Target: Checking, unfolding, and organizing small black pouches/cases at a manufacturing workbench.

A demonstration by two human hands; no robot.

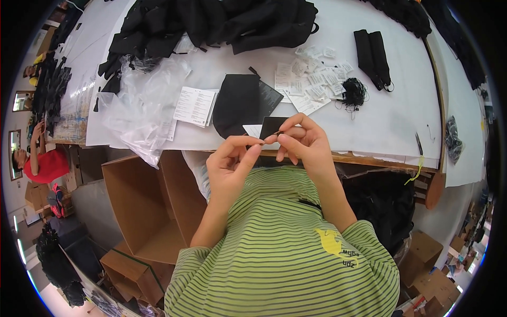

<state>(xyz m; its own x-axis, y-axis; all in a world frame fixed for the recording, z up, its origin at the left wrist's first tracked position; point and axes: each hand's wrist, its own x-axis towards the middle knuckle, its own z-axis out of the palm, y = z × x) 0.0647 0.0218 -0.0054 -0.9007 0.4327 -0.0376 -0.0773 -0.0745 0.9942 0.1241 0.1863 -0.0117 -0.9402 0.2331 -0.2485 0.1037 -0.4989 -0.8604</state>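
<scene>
White worktop (369, 121) runs across the top of the view, cluttered, with a wooden front edge; workshop floor with cartons lies below it.

Both hands are raised in front of the chest, close together just off the worktop edge. Right hand (301, 140) pinches a small black card tag (273, 127) between thumb and fingertips, holding it up where the eyes can see it. Left hand (229, 164) is nearly closed, thumb and forefinger tips meeting at the tag's lower corner. It looks like a thin black string is pinched there, too fine to confirm. Fine work, so held high and close.

Stock sits within arm's reach behind the hands:
- black fabric pouch (236, 103) lies flat, dead centre, with a dark card half under it
- folded white printed leaflet (194, 105) just left of the pouch
- scatter of small white rectangular labels (311, 79) to the right of the pouch
- tangle of black strings (353, 94) next to the labels
- two narrow black folded pieces (374, 58) side by side, further right
- crumpled clear plastic bags (142, 105) at left, hanging over the edge
- heap of black garments (211, 24) along the far side

Open brown cardboard box (153, 206) stands on the floor at left, under the worktop edge. Another person in a red top (45, 164) is at the far left.
</scene>
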